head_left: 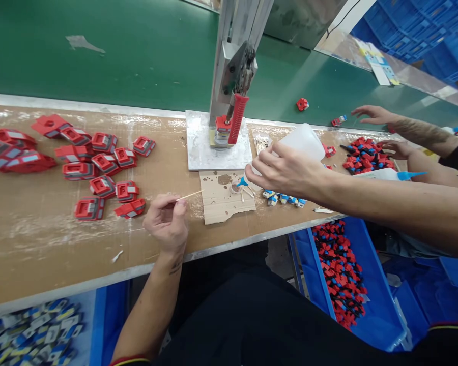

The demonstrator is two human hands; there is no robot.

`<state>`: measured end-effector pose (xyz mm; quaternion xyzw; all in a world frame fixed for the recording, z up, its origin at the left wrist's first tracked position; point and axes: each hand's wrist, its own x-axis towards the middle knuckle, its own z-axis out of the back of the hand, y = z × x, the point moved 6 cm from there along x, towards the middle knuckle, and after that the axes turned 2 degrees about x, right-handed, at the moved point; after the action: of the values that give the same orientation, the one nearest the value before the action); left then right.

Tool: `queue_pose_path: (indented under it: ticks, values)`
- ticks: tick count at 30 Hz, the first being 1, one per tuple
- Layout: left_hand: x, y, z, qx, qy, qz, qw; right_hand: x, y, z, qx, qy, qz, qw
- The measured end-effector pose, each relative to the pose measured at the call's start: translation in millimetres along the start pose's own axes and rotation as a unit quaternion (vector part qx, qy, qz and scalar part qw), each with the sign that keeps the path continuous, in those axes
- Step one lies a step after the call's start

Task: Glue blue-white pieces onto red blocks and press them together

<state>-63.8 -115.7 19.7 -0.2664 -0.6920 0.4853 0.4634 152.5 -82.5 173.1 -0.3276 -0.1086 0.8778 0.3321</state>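
Observation:
My left hand pinches a thin wooden stick, which points right towards a torn cardboard piece. My right hand is wrapped round a white squeeze bottle, tipped so that its blue nozzle points down and left. Below that nozzle lies a small round dish on the cardboard; whether liquid is coming out I cannot tell. Several white-tipped swabs lie beside the dish. Behind the cardboard, a press with a red handle stands over a red part.
Red-and-grey parts cover the left of the bench. On the right are small blue-and-white parts and a red-and-black heap, near a co-worker's hands. Below the front edge sit blue bins; a green belt runs behind.

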Motion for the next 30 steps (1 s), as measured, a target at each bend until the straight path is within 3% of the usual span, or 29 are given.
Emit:
queue_pose_path:
  ticks: [6, 14, 19, 24, 27, 30]
  values:
    - [-1, 3, -0.3, -0.014, 0.009, 0.007, 1.0, -1, 3, 0, -0.034, -0.004, 0.015, 0.999]
    - [-1, 11, -12.7, 0.088, 0.077, 0.058, 0.991, -7, 2, -5, 0.021, -0.046, 0.0, 0.999]
    - [5, 17, -32.1, 0.21, 0.147, 0.045, 0.966, -7, 1, -12, 0.078, -0.083, -0.005, 0.993]
    - [21, 26, -50.3, 0.314, 0.217, 0.036, 0.924, -8, 0, -10, 0.058, -0.083, -0.004, 0.995]
    - [36, 16, -53.4, 0.332, 0.234, 0.009, 0.914, -7, 1, -8, 0.041, -0.087, 0.001, 0.995]
    - [56, -8, -59.5, 0.251, 0.246, -0.023, 0.936, -5, 5, -8, 0.0, -0.102, 0.021, 0.995]
